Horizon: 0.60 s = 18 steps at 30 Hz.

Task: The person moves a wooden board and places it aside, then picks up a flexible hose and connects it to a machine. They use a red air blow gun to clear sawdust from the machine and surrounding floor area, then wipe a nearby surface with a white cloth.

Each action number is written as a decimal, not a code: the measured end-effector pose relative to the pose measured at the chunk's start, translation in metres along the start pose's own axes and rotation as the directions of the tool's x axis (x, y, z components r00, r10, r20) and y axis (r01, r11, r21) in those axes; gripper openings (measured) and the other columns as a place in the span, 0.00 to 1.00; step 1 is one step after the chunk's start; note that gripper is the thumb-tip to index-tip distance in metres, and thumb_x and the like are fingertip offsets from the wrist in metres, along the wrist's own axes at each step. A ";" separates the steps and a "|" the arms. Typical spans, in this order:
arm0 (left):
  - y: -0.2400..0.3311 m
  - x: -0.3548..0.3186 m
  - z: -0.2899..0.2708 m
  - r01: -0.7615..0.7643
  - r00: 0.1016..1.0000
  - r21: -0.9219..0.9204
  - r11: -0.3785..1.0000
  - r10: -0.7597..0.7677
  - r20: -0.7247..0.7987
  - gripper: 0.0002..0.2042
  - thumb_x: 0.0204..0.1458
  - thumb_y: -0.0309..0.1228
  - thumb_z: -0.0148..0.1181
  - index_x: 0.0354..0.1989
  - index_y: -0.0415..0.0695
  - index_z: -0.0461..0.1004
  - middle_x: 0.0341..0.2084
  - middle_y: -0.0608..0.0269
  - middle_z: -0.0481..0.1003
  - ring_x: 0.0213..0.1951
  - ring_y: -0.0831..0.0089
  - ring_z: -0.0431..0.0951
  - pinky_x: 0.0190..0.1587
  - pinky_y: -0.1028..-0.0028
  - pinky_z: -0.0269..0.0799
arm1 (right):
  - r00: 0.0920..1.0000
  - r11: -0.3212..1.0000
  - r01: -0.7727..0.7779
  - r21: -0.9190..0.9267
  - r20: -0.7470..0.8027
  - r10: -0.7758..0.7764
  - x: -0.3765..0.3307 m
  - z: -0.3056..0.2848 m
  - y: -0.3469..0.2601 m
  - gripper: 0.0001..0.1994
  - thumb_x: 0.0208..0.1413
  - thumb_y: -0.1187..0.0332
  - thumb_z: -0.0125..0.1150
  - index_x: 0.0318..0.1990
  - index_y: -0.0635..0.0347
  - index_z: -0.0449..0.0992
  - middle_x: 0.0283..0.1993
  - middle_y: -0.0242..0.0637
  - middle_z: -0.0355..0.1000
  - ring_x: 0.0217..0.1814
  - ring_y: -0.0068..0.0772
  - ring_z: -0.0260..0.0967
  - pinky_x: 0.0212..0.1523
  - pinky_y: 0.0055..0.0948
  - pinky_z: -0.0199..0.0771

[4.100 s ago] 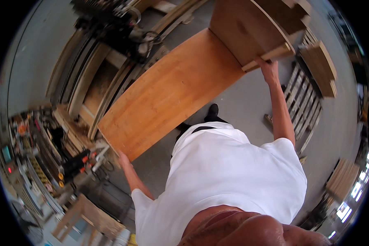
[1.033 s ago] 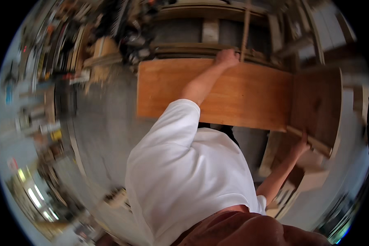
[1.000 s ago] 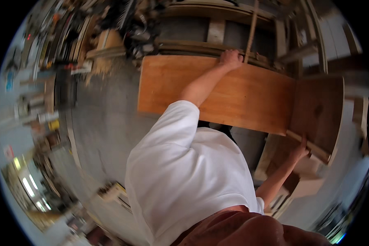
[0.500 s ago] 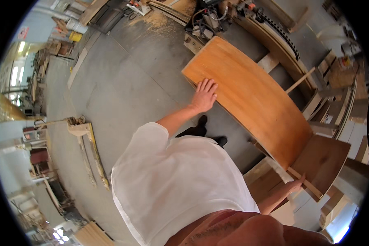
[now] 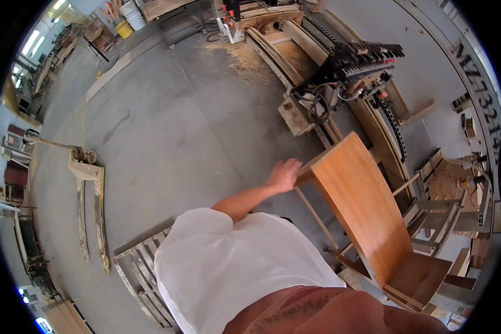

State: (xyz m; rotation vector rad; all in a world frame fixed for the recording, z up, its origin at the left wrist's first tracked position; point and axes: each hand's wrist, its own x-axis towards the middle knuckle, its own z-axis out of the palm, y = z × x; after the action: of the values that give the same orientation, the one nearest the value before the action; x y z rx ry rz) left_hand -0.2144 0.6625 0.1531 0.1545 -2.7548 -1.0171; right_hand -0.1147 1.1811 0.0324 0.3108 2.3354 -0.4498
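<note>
A long, smooth orange-brown wooden panel (image 5: 362, 206) lies to my right, its far end toward the machine. My left hand (image 5: 284, 175) is at the panel's far left corner, fingers stretched toward it and slightly smeared; whether they touch the edge I cannot tell. At the panel's near end is a darker brown board (image 5: 420, 276) with a light wooden strip (image 5: 404, 298) along its side. A thin wooden batten (image 5: 317, 218) slants below the panel's left edge. My right hand cannot be made out; my body hides the lower right.
A rail machine (image 5: 345, 72) with cables and a control box (image 5: 296, 116) stands beyond the panel. A pallet (image 5: 145, 273) lies at my left, a pallet truck (image 5: 86, 170) farther off. Wooden frames (image 5: 437, 217) crowd the right; sawdust (image 5: 245, 58) covers the far floor.
My view has turned, and the panel sits lower and farther right. My left hand has gone from lying flat on the panel to its far corner. My right hand has left the wooden strip.
</note>
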 end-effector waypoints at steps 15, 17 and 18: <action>-0.417 -0.238 -0.164 0.895 0.227 0.325 0.304 -0.940 0.253 0.26 0.48 0.50 0.48 0.38 0.35 0.76 0.41 0.41 0.74 0.48 0.52 0.73 0.50 0.61 0.68 | 0.765 0.772 0.602 -0.203 0.423 -0.485 0.142 0.118 -0.556 0.11 0.47 0.62 0.56 0.21 0.59 0.77 0.23 0.40 0.73 0.27 0.33 0.70 0.29 0.37 0.69; -0.421 -0.272 -0.170 0.855 0.270 0.358 0.375 -0.912 0.309 0.27 0.47 0.51 0.52 0.37 0.34 0.75 0.39 0.41 0.74 0.45 0.50 0.74 0.46 0.63 0.70 | 0.766 0.790 0.562 -0.244 0.515 -0.385 0.178 0.132 -0.627 0.12 0.48 0.61 0.55 0.20 0.57 0.76 0.22 0.40 0.73 0.27 0.34 0.70 0.28 0.37 0.69; -0.413 -0.277 -0.156 0.934 0.190 0.242 0.264 -0.938 0.290 0.26 0.47 0.50 0.52 0.37 0.34 0.75 0.38 0.41 0.75 0.45 0.50 0.74 0.45 0.62 0.70 | 0.791 0.811 0.502 -0.302 0.538 -0.290 0.192 0.130 -0.671 0.13 0.48 0.60 0.55 0.19 0.55 0.76 0.22 0.40 0.73 0.27 0.34 0.71 0.28 0.38 0.69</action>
State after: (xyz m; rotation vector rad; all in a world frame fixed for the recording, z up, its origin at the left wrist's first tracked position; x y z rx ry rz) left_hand 0.1024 0.2976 -0.0426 2.1450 -2.8126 -1.3146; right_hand -0.4029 0.5358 -0.0363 -0.4893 1.9289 -0.1623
